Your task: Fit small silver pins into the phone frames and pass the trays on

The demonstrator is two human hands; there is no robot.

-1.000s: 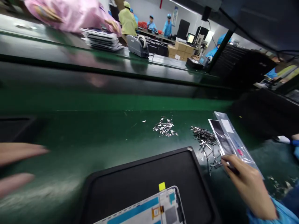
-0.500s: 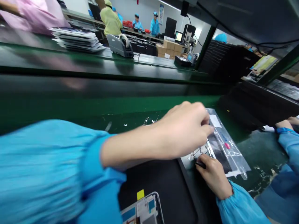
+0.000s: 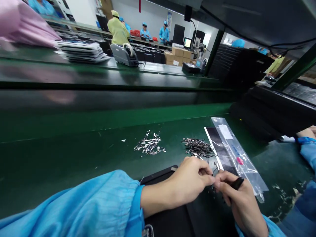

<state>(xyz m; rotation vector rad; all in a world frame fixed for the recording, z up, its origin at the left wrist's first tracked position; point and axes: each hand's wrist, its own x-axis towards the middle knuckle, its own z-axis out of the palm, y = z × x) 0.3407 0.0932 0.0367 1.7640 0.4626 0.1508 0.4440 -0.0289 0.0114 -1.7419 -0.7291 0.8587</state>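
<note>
Beyond the black tray (image 3: 172, 214), the dark strips (image 3: 197, 146) lie heaped, seemingly light, thin and easily bent, best taken by their ends. Your right hand (image 3: 243, 196) grips a smooth black tool (image 3: 237, 183); your left hand (image 3: 186, 177) pinches beside it, on what I cannot tell. The clear bag (image 3: 243, 156) looks slick and limp.

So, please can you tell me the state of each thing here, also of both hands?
Left hand: fingers drawn together.
Right hand: closed on slim black tool.
Clear plastic bag: lying flat.
Small silvery strips: loosely scattered.
Small dark strips: heaped.
White-edged flat stack: uneven.
Black desktop monitor: screen lit.
</note>
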